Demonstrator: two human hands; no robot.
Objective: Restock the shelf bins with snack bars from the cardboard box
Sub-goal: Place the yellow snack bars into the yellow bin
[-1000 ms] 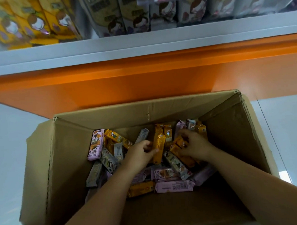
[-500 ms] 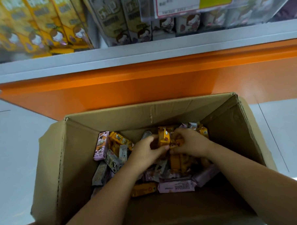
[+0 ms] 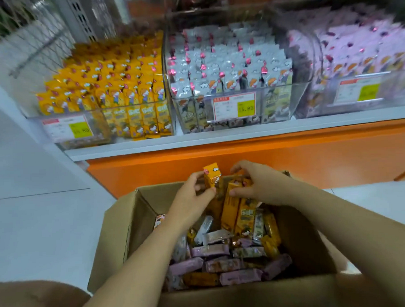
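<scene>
Head view, yellow bar (image 3: 212, 177) in left grip (image 3: 194, 196) (upright)

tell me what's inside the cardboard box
Loose snack bars in pink, orange and grey wrappers lie jumbled in the cardboard box. Forearms cover part of the pile; the box floor is hidden.

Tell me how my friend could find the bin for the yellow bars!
Look above the orange panel to the grey shelf with three clear bins in a row. It is the left bin. Only it is packed with yellow wrappers; the middle bin holds silver, the right bin lilac.
</scene>
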